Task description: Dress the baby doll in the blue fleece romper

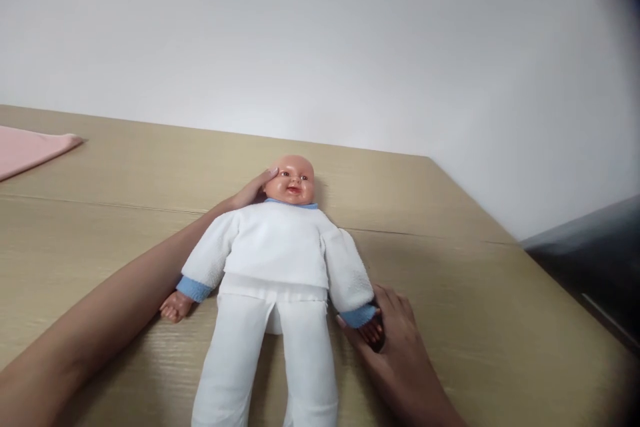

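Note:
A bald baby doll (277,247) lies on its back on the table, dressed in a white long-sleeved top and white trousers with a blue collar and cuffs. My left hand (254,188) cups the side of its head, thumb against the temple; the other fingers are hidden behind the head. At the doll's arm on the right of the view, my right hand (395,327) is closed around the blue cuff (359,316), with thumb and fingers on either side. The doll's other arm rests across my left forearm. Its feet are out of view.
The wooden table (450,293) has a seam running across it. A folded pink cloth (30,149) lies at the far left. Behind the table rises a pale wall (300,33), and a dark surface (595,260) sits beyond the right edge.

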`<state>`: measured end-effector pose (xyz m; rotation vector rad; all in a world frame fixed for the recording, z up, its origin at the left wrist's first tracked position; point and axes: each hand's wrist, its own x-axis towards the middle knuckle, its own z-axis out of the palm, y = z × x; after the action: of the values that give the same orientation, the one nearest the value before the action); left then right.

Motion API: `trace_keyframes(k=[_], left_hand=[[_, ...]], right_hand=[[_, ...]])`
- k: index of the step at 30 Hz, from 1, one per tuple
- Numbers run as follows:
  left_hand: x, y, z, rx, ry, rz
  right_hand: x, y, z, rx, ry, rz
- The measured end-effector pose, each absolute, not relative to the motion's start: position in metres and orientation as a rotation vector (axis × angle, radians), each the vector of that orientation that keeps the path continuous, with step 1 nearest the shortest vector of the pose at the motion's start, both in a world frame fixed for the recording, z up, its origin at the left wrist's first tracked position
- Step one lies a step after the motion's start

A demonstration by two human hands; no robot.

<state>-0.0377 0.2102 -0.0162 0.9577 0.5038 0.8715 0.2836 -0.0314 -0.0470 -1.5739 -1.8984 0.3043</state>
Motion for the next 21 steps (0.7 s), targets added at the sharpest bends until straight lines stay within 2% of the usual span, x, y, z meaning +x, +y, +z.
trace_keyframes(k=[21], left_hand=[[-0.032,0.21,-0.013,0.959,0.509,0.914]], right_hand=[[0.282,-0.028,-0.036,-1.576,-1.887,0.392]])
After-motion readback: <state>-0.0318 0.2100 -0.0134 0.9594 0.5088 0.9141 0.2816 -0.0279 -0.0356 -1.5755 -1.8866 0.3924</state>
